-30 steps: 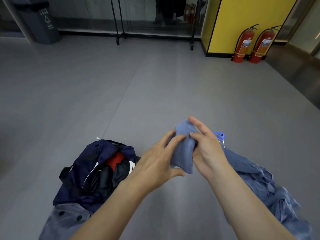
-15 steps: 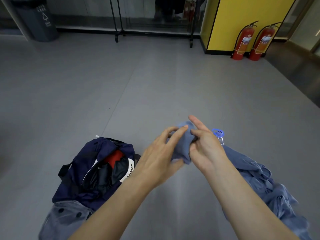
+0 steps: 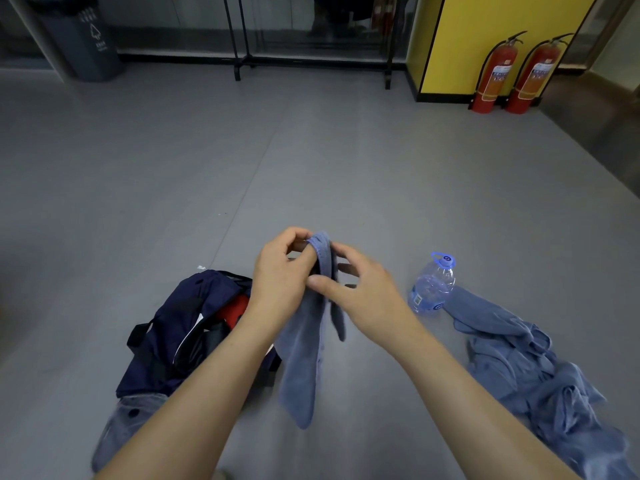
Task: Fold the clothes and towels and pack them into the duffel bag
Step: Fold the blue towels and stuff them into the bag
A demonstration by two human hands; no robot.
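A small blue towel (image 3: 304, 358) hangs unfolded in the air in front of me, its lower end dangling above the floor. My left hand (image 3: 280, 271) pinches its top edge between thumb and curled fingers. My right hand (image 3: 360, 289) sits just right of the towel's upper part, thumb against the cloth and fingers spread behind it. The navy duffel bag (image 3: 180, 327) lies open on the floor at the lower left, with dark and red clothes inside. A crumpled blue shirt (image 3: 530, 372) lies on the floor at the right.
A clear water bottle (image 3: 433, 282) with a blue cap stands beside the shirt. A grey garment (image 3: 128, 420) lies in front of the bag. Two red fire extinguishers (image 3: 512, 74), a yellow wall, a rack's legs and a dark bin (image 3: 83, 39) line the far side.
The towel was bunched small between both hands; now it has dropped open and hangs long from my left hand. My right hand has loosened its hold. The camera tilted down slightly.
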